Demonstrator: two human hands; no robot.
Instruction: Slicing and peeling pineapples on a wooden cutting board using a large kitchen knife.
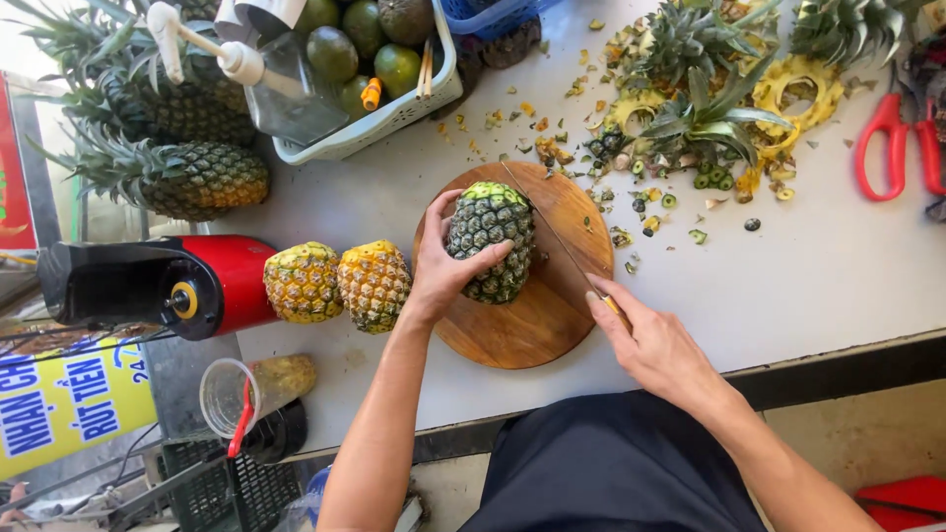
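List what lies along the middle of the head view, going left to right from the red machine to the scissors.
Red machine → two peeled pineapples → left hand gripping the green pineapple on the round wooden board → knife → right hand → pineapple scraps → red scissors.

Both arms are bare from the elbows down, with no sleeves showing. The left hand [445, 266] and the right hand [655, 345] wear no gloves, no rings and no watch. A dark navy cloth [611, 463], like an apron or a shirt, covers the person's front.
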